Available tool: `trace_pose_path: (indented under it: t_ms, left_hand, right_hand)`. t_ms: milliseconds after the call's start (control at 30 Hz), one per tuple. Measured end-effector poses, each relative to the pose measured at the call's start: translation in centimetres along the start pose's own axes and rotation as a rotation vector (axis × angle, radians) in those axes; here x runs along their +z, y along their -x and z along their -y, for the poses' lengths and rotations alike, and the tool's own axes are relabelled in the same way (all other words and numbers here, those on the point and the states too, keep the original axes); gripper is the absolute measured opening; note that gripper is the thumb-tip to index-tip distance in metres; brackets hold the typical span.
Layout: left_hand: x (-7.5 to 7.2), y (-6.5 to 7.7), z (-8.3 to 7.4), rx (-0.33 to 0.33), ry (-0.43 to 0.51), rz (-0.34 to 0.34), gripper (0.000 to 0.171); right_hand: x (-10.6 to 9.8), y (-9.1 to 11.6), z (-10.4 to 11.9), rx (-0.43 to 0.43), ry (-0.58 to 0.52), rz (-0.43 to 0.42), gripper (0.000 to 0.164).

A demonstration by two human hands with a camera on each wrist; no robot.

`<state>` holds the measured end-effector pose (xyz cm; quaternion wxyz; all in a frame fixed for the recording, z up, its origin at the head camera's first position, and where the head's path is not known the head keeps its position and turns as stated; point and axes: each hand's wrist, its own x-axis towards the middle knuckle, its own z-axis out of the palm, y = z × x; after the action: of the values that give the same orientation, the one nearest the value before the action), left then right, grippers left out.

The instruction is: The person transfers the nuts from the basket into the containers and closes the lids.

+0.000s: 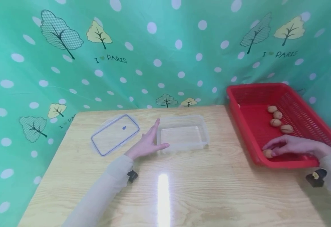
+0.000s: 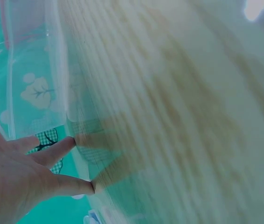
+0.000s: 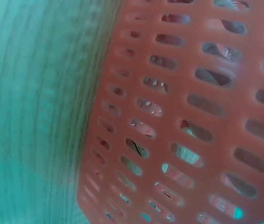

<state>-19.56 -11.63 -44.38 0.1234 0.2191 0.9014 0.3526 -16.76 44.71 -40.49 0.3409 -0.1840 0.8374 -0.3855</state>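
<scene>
My right hand (image 1: 296, 145) reaches into the near end of the red plastic basket (image 1: 241, 134), its thumb and fingers curled round a walnut (image 1: 267, 153). Several more walnuts (image 1: 286, 129) lie farther back on the basket floor. On the left, my left hand (image 1: 146, 144) is spread with straight fingers at the left end of a clear plastic container (image 1: 182, 148). The left wrist view shows these fingertips on the table beside the container's wall (image 2: 33, 102). In the right wrist view the slotted basket side (image 3: 169, 102) hides the right hand.
A clear lid (image 1: 115, 135) with a blue seal lies flat on the table, left of the container. The wooden table (image 1: 205, 186) ends at a green dotted curtain (image 1: 142, 78) behind and to the left. A bright light reflection crosses the front of the tabletop.
</scene>
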Motion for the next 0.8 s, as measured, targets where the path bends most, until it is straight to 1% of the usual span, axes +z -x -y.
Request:
trace_pose_path:
  t_ms: [100, 200, 300, 433, 567, 667, 800]
  left_hand:
    - [-0.1, 0.0, -0.2, 0.001, 0.000, 0.000, 0.111]
    - [-0.2, 0.0, -0.3, 0.002, 0.003, -0.008, 0.111]
    - [-0.2, 0.2, -0.4, -0.005, 0.009, -0.008, 0.112]
    - [0.0, 0.4, -0.3, -0.011, 0.015, 0.004, 0.111]
    - [0.2, 0.4, -0.2, -0.010, 0.013, -0.002, 0.111]
    - [0.3, 0.3, -0.3, -0.008, 0.005, -0.005, 0.111]
    - [0.3, -0.1, -0.4, 0.010, 0.002, -0.012, 0.111]
  right_hand:
    - [-0.5, 0.2, -0.3, -0.013, -0.002, 0.006, 0.035]
    - [-1.1, 0.4, -0.5, -0.004, -0.006, -0.001, 0.037]
    - [-1.2, 0.6, -0.6, 0.009, 0.015, -0.032, 0.039]
    - [-1.0, 0.8, -0.3, 0.051, 0.065, -0.104, 0.040]
    - [-0.7, 1.1, 0.5, 0.092, 0.062, -0.168, 0.043]
    - [-0.5, 1.4, 1.1, 0.082, 0.047, -0.217, 0.042]
    - [0.0, 1.8, 2.2, 0.054, 0.059, -0.325, 0.040]
